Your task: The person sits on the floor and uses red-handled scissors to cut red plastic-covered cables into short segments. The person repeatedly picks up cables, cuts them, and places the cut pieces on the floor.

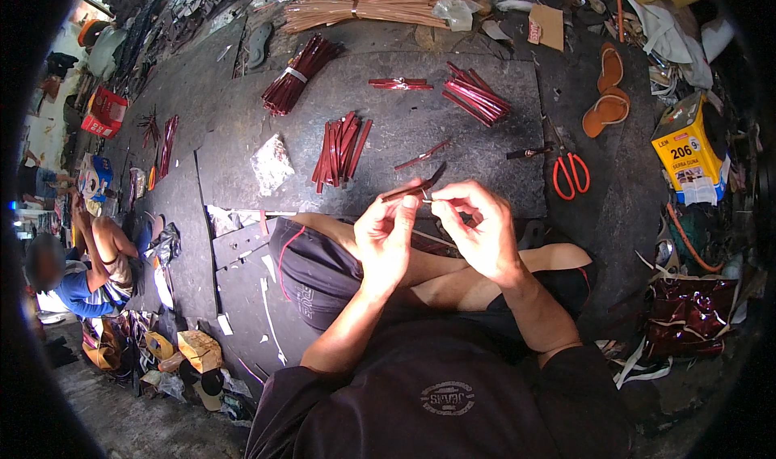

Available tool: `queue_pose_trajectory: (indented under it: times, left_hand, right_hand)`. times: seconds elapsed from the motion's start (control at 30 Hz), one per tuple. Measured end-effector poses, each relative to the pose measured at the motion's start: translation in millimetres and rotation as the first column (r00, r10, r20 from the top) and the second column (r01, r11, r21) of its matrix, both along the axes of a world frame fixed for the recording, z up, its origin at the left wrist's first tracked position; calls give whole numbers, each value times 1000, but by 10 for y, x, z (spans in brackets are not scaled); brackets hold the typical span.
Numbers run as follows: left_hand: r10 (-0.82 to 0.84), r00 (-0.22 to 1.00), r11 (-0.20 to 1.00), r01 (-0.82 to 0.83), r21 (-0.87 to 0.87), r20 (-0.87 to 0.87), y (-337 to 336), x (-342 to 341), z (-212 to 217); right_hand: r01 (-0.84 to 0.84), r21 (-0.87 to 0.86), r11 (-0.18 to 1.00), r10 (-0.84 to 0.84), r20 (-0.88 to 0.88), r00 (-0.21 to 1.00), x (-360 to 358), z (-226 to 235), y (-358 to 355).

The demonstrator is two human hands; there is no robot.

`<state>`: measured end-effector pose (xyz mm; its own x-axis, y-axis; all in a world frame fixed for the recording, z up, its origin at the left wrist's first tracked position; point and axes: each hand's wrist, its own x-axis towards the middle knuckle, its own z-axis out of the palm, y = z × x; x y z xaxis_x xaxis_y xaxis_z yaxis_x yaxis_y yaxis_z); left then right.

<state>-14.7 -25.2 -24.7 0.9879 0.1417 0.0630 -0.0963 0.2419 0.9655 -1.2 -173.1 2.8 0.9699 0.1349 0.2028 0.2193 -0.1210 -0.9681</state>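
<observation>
Both hands' fingers [410, 203] pinch one thin, glossy red strip [414, 187].

A: What's the strip [414, 187] like?

B: Thin, dark red and glossy, a narrow flat strap. It's off the floor, pinched at its near end, and slants from about 8 o'clock up toward 2 o'clock.

A: Where does it sit?

B: Just above the middle of the view, over the crossed legs. Its free tip points toward 1 o'clock and looks darker.

A: Is it bent?

B: Nearly straight. I can't tell whether it's one strip or two laid together.
</observation>
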Motion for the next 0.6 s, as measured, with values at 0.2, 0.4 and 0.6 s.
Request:
queue_pose_trajectory:
  times: [0.2,0.4,0.6]
  left_hand:
    - [-1,1000,994,-1,109,21,2,-7,19]
    - [-110,989,986,121,-113,102,3,26,-35]
    - [2,999,977,10,-215,52,-64,-13,-113]
  right_hand:
    - [30,-229,973,31,258,966,56,-8,-35]
    - [60,-242,968,19,310,951,43,19,-20]
    - [164,95,982,-172,85,981,-78,-156,194]
